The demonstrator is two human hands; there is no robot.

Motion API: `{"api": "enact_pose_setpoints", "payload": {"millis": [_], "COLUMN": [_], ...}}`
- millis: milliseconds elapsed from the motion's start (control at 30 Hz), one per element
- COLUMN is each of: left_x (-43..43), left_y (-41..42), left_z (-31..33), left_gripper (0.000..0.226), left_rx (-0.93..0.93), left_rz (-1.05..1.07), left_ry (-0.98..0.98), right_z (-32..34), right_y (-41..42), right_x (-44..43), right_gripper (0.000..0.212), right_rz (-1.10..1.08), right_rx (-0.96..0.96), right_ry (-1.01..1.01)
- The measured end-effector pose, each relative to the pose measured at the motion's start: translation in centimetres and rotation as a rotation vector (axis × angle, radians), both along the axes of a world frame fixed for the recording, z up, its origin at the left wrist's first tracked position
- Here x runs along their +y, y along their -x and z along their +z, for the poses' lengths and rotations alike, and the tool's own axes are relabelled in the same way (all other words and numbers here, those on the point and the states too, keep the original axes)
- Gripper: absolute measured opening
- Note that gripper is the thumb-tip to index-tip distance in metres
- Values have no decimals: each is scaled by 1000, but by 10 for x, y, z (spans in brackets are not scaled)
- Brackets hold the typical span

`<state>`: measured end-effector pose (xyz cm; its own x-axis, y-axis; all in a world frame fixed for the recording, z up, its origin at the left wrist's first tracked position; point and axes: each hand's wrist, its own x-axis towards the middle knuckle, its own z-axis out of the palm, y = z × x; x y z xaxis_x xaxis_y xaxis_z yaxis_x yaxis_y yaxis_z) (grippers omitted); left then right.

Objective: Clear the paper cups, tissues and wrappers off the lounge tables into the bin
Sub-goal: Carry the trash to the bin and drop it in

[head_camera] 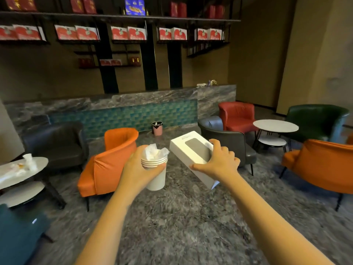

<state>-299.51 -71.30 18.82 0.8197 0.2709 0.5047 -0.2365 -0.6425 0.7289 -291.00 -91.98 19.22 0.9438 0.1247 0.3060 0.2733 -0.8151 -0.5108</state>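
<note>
Grey marbled flooring runs through a lounge of orange, red, green and dark armchairs, with a marble bar (118,104) and shelves of red boxes behind.

Held above the floor at mid-frame is a stack of white paper cups (157,172), about five rims showing, with a crumpled white tissue (155,151) stuffed into the top one. The left hand (136,169) grips the stack, fingers (138,149) curled round it and the thumb across the front. The stack stands nearly upright, mouths up.

Just beside it, the right hand (219,161) holds a white box (191,148) with a grey oval window, fingers (216,143) spread and hooked over its top face, thumb along the near edge. The box's long axis runs from near right to far left, window face turned up.

A pink bin (157,129) stands on the floor against the bar, well beyond both hands; its contents are too small to tell. On a round counter (41,161) at the left lies pale litter (19,168), too blurred to sort. Palms hide the cups' left side and part of the box; both forearms are cut off at the bottom edge.
</note>
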Motion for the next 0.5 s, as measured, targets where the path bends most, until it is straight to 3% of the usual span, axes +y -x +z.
{"api": "enact_pose_setpoints", "payload": {"millis": [233, 400, 500], "left_x": [41, 103, 148], "left_y": [-284, -485, -588], "left_z": [-36, -36, -25], "left_gripper": [29, 54, 35], "left_rx": [31, 76, 92], "left_rz": [-83, -19, 33], "left_ry": [-35, -41, -36], "right_z": [-36, -30, -15], "right_y": [-276, -491, -607], "right_x": [29, 83, 139], "right_gripper": [94, 93, 92], "right_rz": [-94, -71, -22], "right_rx": [40, 36, 26], "right_ry": [4, 4, 19]}}
